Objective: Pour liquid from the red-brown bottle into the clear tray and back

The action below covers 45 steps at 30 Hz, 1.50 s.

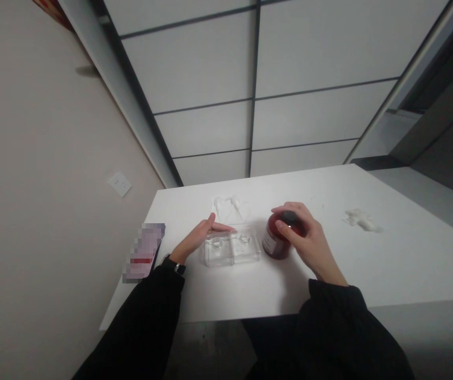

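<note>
head view: the left hand lies open, its fingers on a clear plastic tray on the white table. the right hand grips a dark red glass jar just beside the tray. it looks heavy and slippery, so hold its middle, not the black cap.

LIVE | left hand out flat, fingers stretched toward the dark red jar, thumb lifted, just beside it | right hand curled over the jar, fingers wrapped around it | black watch on left wrist | both arms in black sleeves reaching forward
</note>
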Available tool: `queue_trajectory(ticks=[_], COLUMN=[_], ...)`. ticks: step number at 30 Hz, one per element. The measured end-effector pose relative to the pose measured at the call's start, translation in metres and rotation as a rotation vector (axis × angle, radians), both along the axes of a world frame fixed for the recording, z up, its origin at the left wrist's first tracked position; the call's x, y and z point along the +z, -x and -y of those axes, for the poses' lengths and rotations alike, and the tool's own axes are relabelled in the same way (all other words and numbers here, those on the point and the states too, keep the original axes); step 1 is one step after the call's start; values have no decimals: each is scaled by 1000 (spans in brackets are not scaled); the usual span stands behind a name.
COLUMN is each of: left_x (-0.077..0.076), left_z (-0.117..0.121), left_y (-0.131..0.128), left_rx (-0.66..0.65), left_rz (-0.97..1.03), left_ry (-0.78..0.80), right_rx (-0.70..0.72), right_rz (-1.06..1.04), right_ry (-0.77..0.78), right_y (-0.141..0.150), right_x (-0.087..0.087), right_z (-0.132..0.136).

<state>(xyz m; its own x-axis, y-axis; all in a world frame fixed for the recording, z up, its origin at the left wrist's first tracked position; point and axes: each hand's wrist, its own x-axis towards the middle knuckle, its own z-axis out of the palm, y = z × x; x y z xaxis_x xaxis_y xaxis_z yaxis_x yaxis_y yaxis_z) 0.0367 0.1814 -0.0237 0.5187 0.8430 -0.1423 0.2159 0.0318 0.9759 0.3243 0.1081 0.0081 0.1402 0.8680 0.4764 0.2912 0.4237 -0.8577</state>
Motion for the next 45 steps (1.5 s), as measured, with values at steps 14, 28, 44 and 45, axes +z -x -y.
queue_trajectory(ticks=[14,28,44,45], left_x=[-4,-1,-1,-1], left_z=[0,3,3,2], left_y=[1,2,1,1], left_rx=[-89,-275,-272,-278], left_rz=[188,292,298,306], left_ry=[158,267,281,283], right_rx=[53,23,-173,-187], right_rz=[-109,-186,-588,-572], right_ry=[80,44,40,76], right_y=[-3,-1,-17,-22], right_x=[-1,0,-13,-18], right_z=[1,-2,-13,-17])
